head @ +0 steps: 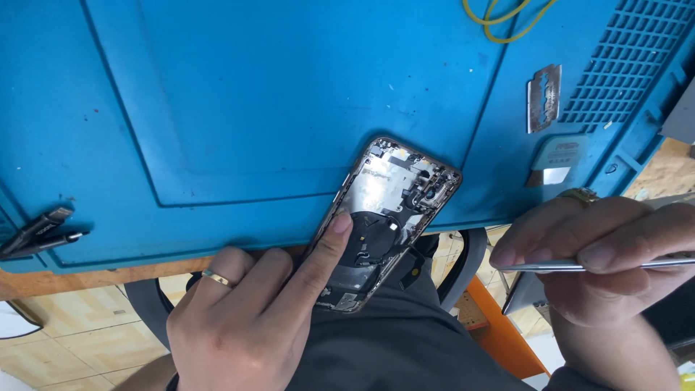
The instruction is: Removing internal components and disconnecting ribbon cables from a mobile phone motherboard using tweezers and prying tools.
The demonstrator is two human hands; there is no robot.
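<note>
Pinning the opened black smartphone housing [387,217] with an extended fingertip, the left hand [250,318] presses on the dark round coil near the phone's middle, its other fingers curled loosely beneath the table edge; a gold ring sits on one of them. The housing lies tilted across the near edge of the blue silicone repair mat [253,108], its lower end overhanging the wooden bench edge [87,279] above the person's lap, so the finger's weight seems to keep it from sliding off. The right hand [601,253] is closed in a pinch on thin silver metal tweezers [572,266], thumb and fingers pressed together around the shaft, and is held well apart from the phone, to its right. On the mat, an old rusted razor blade [544,98] lies near a grid of small compartments, a loop of yellow wire [507,18] shows at the far edge, and two black pen-like tools [40,232] rest at the left.
</note>
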